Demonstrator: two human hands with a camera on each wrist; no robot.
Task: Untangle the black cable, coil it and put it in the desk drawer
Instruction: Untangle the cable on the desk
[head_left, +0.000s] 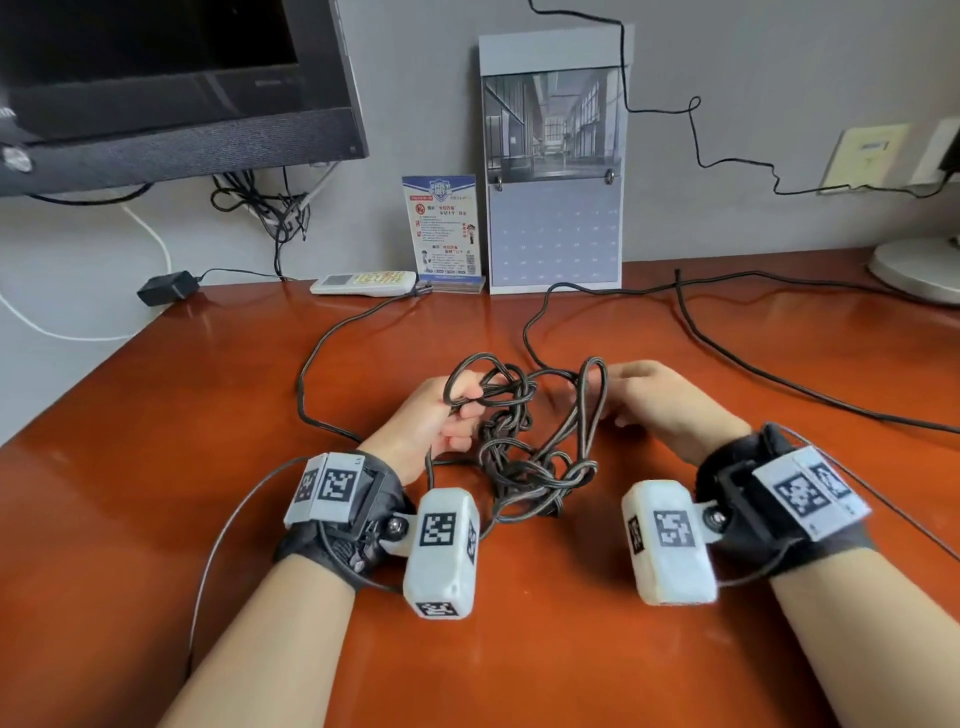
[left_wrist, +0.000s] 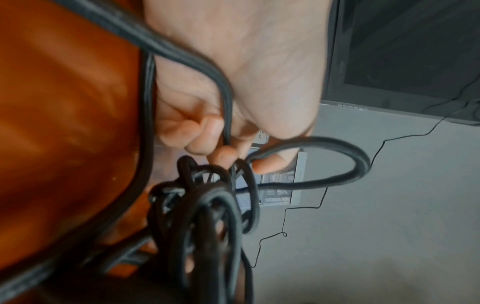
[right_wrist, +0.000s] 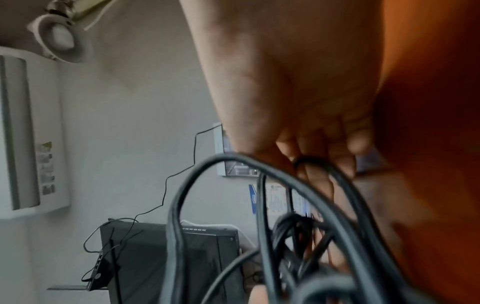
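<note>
We have the black cable (head_left: 511, 441) knotted in a heap on the orange-brown table (head_left: 182, 441) between our hands, with long strands trailing away toward the back edge on both sides. Our left hand (head_left: 439, 423) has its fingers curled round a loop at the top of the tangle, pinching it, as the left wrist view shows clearly. Our right hand (head_left: 657, 400) reaches into a tall loop on the right side with its fingers extended and a strand lying across them, though blur hides the exact hold.
</note>
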